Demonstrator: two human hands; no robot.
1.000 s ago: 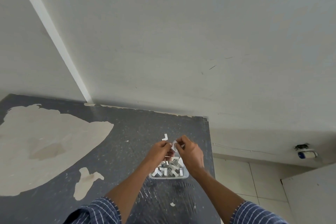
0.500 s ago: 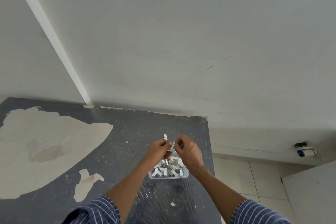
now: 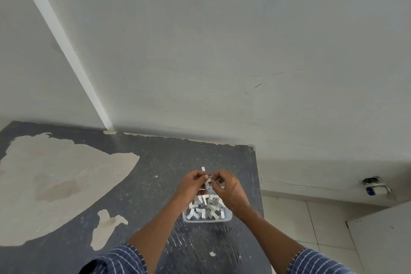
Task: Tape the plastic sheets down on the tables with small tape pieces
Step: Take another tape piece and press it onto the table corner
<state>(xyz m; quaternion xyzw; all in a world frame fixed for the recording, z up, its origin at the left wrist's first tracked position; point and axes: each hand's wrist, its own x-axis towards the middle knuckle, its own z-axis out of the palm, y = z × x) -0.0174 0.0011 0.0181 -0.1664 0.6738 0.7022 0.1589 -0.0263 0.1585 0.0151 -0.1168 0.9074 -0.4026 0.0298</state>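
from my end the risk sits in the pinch itself. the left hand and right hand are both curled in, fingertips meeting on one small white tape piece held above the table. i judge they are working it apart or peeling it. if the sticky face folds back on itself or clings to a fingertip, the piece is wasted. whether it is one piece or two stuck together i cannot tell; the spot is blurred.

second worry: the clear container of spare pieces lies at 6 o'clock of the hands, just beneath the wrists. a dropped wrist could tip it and scatter the lot.

third: the plastic sheet shows as glossy wrinkles at 6 o'clock of the container, near the table's right edge. taping over wrinkles would lock them in, so it would want smoothing first.

the held piece is at 3 o'clock of the left hand and 9 o'clock of the right, touching both. another white strip pokes up at 12 o'clock, just beside the left fingers.
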